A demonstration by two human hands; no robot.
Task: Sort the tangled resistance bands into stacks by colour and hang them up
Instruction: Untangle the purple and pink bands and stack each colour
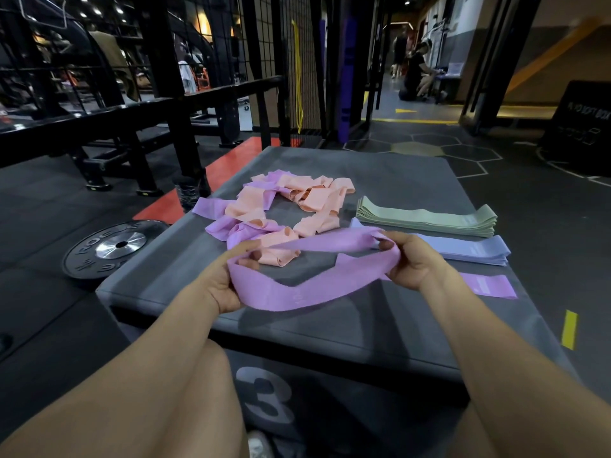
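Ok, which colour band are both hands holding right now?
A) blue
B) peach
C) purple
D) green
C: the left hand and right hand each grip an end of one purple band, lifted above the grey box top; the green stack and blue stack lie folded beside it.

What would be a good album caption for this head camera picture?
Both hands, left and right, stretch a purple band beside folded green and blue stacks.

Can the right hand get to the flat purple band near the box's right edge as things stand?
Probably, but not freely: the right hand grips the purple loop together with the left hand. The flat purple band lies uncovered just beside it.
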